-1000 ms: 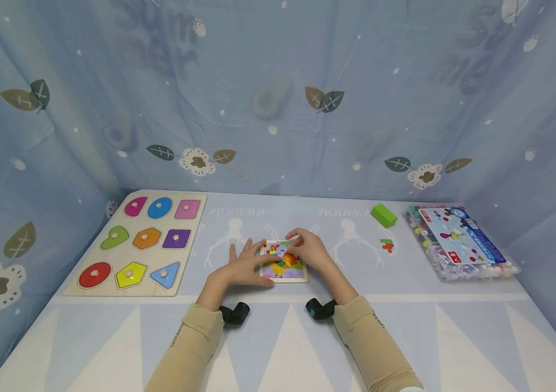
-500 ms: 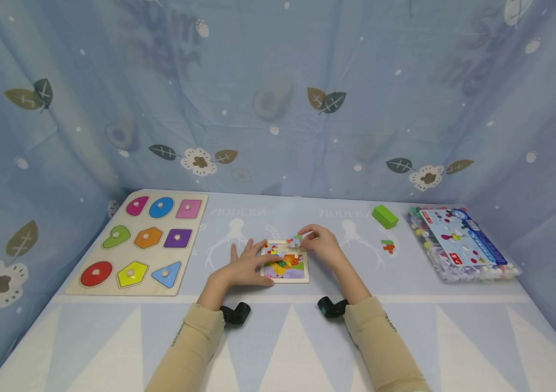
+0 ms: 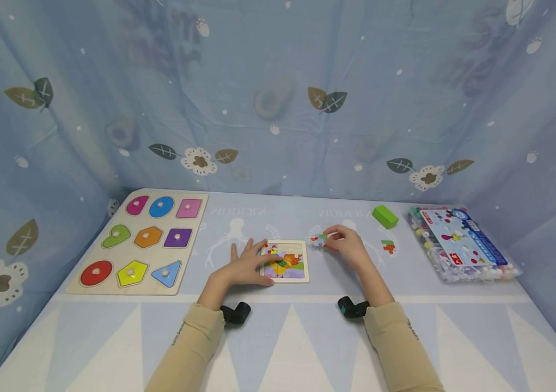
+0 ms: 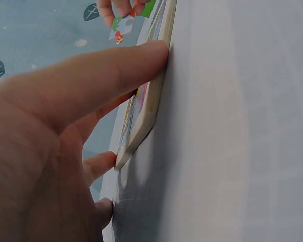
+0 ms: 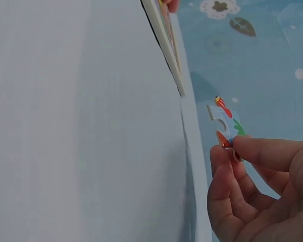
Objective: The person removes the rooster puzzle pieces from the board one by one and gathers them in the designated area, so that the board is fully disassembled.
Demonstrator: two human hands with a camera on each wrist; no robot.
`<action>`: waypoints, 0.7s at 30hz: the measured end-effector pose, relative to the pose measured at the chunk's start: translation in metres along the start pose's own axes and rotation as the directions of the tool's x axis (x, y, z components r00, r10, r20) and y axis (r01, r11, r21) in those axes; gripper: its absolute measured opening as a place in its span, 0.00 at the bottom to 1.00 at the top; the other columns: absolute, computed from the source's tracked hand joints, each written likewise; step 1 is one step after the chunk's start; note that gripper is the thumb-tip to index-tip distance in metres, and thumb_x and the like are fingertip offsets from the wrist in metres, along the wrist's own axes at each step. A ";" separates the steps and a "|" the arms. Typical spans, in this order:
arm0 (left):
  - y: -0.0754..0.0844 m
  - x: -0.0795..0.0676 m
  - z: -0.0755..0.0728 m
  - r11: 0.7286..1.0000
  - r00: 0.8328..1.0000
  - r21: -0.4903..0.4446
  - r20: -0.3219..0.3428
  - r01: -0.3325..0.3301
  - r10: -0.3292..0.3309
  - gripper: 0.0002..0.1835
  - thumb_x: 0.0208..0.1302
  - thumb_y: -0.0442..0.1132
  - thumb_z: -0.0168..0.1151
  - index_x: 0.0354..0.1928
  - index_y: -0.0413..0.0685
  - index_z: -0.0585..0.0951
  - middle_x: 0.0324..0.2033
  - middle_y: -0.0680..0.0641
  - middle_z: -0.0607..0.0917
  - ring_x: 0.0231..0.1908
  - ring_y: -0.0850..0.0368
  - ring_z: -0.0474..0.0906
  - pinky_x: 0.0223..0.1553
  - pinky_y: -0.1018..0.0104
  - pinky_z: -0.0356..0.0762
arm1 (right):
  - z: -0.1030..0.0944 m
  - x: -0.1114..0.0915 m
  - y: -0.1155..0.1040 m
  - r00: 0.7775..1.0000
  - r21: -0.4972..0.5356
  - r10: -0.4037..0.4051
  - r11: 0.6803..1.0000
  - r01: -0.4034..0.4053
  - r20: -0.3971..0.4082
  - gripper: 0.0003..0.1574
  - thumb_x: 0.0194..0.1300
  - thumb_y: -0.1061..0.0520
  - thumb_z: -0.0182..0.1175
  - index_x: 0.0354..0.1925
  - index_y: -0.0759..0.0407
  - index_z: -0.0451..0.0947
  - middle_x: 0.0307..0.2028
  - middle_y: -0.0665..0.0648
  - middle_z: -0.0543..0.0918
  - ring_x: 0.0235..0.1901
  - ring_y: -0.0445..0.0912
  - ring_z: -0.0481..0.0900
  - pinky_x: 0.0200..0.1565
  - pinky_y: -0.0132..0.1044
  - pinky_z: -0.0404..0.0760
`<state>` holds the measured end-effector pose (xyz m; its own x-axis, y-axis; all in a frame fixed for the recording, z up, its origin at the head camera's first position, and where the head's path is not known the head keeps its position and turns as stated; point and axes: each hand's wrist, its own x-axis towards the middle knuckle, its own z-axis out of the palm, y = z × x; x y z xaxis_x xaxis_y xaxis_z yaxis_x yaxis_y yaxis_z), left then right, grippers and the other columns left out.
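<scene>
A small wooden-framed jigsaw puzzle (image 3: 305, 262) with a colourful animal picture lies at the middle of the table. My left hand (image 3: 244, 267) rests on its left side with fingers spread. In the left wrist view the thumb (image 4: 118, 65) lies straight against the frame's near edge. Bare wood shows along the top right of the puzzle. To the right of the frame, my right hand (image 3: 348, 247) pinches a jigsaw piece (image 5: 226, 121) between thumb and fingertips. The piece is pale blue with red and green print. Another jigsaw piece (image 3: 388, 246) lies farther right.
A wooden shape board (image 3: 187, 218) with knobbed coloured pieces lies at the left. At the back right are a green block (image 3: 385, 216) and a clear plastic box of beads (image 3: 464, 243). A patterned curtain (image 3: 268, 98) hangs behind the table.
My right hand has lifted the jigsaw piece out of the frame's top right and carried it to the right. My left hand has stayed on the puzzle.
</scene>
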<state>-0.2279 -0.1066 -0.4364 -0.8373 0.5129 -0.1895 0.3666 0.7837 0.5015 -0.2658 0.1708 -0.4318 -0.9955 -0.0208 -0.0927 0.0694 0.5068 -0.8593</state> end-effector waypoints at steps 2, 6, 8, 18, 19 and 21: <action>0.000 0.000 0.000 1.000 1.000 -0.001 0.000 0.000 0.000 0.31 0.53 0.56 0.64 0.62 0.68 0.71 0.71 0.44 0.48 0.69 0.36 0.31 0.58 0.32 0.18 | -0.005 -0.001 0.003 1.000 0.016 0.010 1.000 -0.010 0.000 0.15 0.59 0.63 0.59 0.47 0.64 0.77 0.37 0.60 0.76 0.30 0.44 0.75 0.34 0.34 0.74; 0.000 0.000 0.001 1.000 1.000 -0.003 -0.003 0.001 -0.001 0.31 0.53 0.55 0.64 0.62 0.68 0.71 0.71 0.44 0.48 0.69 0.36 0.31 0.58 0.32 0.17 | -0.015 -0.002 0.009 1.000 0.036 0.013 0.999 -0.013 -0.005 0.16 0.60 0.63 0.59 0.48 0.65 0.76 0.35 0.58 0.76 0.27 0.42 0.74 0.33 0.35 0.74; 0.000 0.000 0.001 1.000 1.000 -0.004 -0.004 0.003 -0.003 0.31 0.53 0.55 0.65 0.61 0.68 0.71 0.71 0.44 0.48 0.69 0.36 0.31 0.58 0.32 0.17 | -0.019 -0.001 0.011 1.000 0.054 0.006 0.999 -0.006 -0.008 0.17 0.60 0.64 0.59 0.48 0.67 0.75 0.33 0.57 0.76 0.26 0.42 0.74 0.32 0.34 0.73; -0.001 0.000 0.001 1.000 1.000 -0.012 -0.008 -0.008 0.007 0.31 0.52 0.55 0.65 0.61 0.67 0.71 0.71 0.44 0.48 0.69 0.35 0.31 0.58 0.32 0.18 | -0.036 -0.002 0.020 0.998 0.091 0.035 0.995 -0.031 -0.045 0.20 0.59 0.65 0.59 0.50 0.70 0.73 0.25 0.51 0.77 0.23 0.40 0.75 0.30 0.32 0.74; -0.001 0.000 0.001 1.000 1.000 -0.014 -0.008 -0.008 0.008 0.31 0.52 0.55 0.65 0.61 0.67 0.71 0.71 0.44 0.48 0.69 0.35 0.31 0.58 0.32 0.18 | -0.038 -0.003 0.022 0.998 0.091 0.043 0.995 -0.039 -0.046 0.19 0.59 0.65 0.59 0.50 0.69 0.73 0.26 0.52 0.77 0.24 0.40 0.75 0.30 0.32 0.75; 0.000 0.000 0.000 1.000 1.000 -0.017 -0.007 -0.008 0.008 0.31 0.52 0.55 0.65 0.62 0.67 0.71 0.71 0.43 0.48 0.69 0.35 0.31 0.58 0.32 0.18 | -0.042 -0.003 0.024 0.998 0.107 0.050 0.993 -0.045 -0.048 0.19 0.59 0.65 0.58 0.50 0.71 0.72 0.26 0.52 0.77 0.24 0.39 0.75 0.30 0.32 0.75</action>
<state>-0.2275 -0.1070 -0.4369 -0.8370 0.5168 -0.1799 0.3663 0.7734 0.5173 -0.2639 0.2187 -0.4311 -0.9927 0.0463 -0.1115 0.1207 0.4119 -0.9032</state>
